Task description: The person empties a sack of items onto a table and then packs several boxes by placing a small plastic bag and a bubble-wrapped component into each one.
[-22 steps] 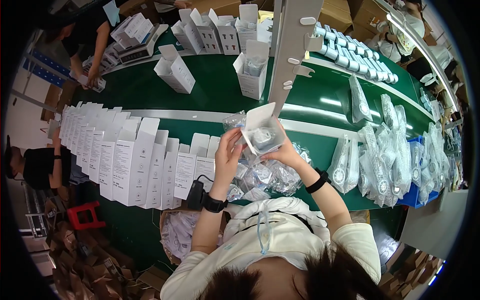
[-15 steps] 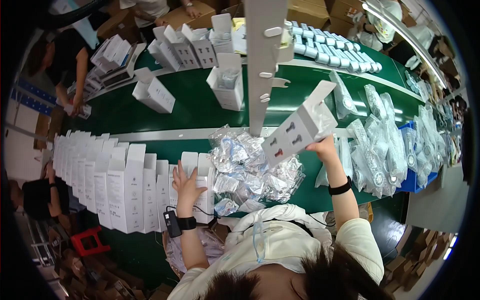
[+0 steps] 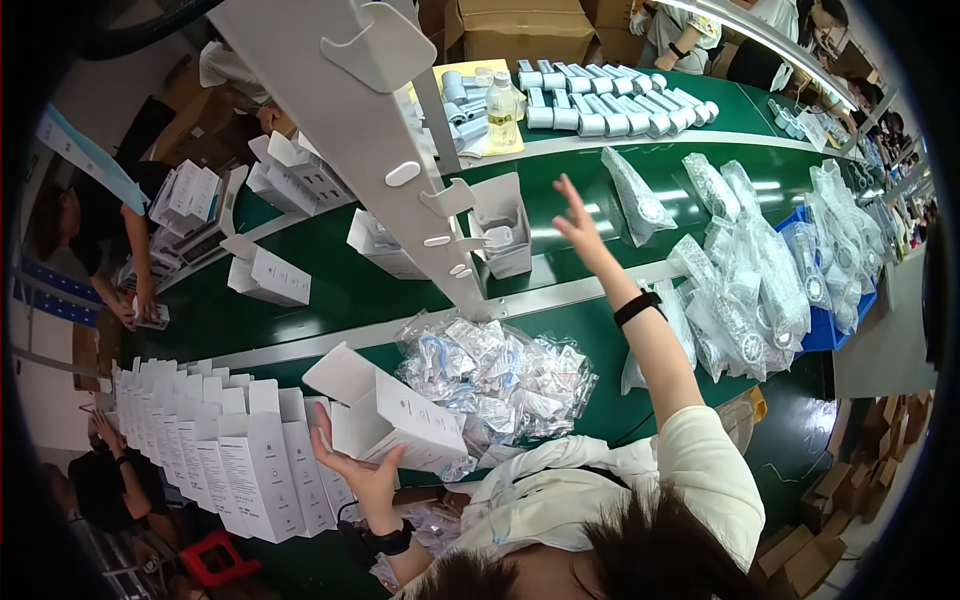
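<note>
My left hand [image 3: 368, 487] grips a white cardboard box [image 3: 405, 412] by its lower side. The box lies tilted, flap up, its open top facing up and left, beside the pile of small clear packets [image 3: 500, 375]. Over the green conveyor belt [image 3: 560, 225], my right hand [image 3: 582, 232] is stretched out with fingers apart and nothing in it. Left of that hand, an open white carton [image 3: 503, 235] stands on the belt with a clear-wrapped item inside. To its right lies a bubble-wrapped device [image 3: 638, 197].
A grey post [image 3: 370, 130] with hooks rises between me and the belt. White boxes [image 3: 245, 465] stand in a row at left. Bubble-wrapped packs [image 3: 750, 290] heap up at right beside a blue bin [image 3: 832, 325]. Grey cylindrical devices [image 3: 610, 105] and a bottle [image 3: 502, 112] stand farther back.
The carton from my right hand now stands on the belt, and that hand is off it. My left hand has taken a box from the row's end. The view has shifted.
</note>
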The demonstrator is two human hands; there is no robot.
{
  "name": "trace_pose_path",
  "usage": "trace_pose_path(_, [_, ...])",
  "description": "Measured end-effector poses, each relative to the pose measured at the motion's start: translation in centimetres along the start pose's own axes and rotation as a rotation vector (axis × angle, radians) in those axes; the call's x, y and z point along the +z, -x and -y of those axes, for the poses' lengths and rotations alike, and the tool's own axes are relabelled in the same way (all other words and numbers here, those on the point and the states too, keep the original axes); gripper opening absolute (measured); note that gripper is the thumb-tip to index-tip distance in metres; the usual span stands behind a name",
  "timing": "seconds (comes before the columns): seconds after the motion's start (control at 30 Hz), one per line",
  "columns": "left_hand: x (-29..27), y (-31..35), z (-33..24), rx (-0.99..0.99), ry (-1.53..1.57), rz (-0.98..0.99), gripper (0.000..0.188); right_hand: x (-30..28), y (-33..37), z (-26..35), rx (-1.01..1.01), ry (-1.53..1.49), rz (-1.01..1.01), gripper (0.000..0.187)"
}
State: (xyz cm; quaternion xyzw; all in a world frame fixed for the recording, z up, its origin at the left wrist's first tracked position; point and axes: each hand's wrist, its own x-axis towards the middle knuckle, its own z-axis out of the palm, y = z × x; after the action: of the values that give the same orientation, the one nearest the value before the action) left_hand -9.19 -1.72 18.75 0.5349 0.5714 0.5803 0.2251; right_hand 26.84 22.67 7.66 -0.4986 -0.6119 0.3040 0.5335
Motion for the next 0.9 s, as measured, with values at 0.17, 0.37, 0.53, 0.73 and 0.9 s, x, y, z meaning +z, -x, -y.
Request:
trace_pose_path(0.17, [1.2,-0.5,0.1,-0.237,0.341,0.018,0.115,-9.6,-3.2,-4.4,0.304,1.321,-0.336,0.061])
trace_pose_path(0.37, [3.6,-0.8,-0.3,-0.294,0.312,0.193,0.111,-9.6,-2.4,-7.6,0.539,1.298,0.241,0.071])
trace_pose_path(0.53, [5.3,0.3,-0.1,-0.15,-0.064,0.377,0.101,-4.6,-2.7,-5.2,0.461,1.206,0.219,0.079])
trace_pose_path(0.73, [9.6,-1.2,-1.6,0.117,-0.274,0.653,0.091,-7.9,-3.2,-9.6,0.718,0.926,0.109,0.08])
trace_pose_path(0.9, [10.2,-0.2,-0.6,-0.264,-0.184,0.58,0.088,-4.2,2.2,7.0,0.55,-0.922,-0.108,0.066])
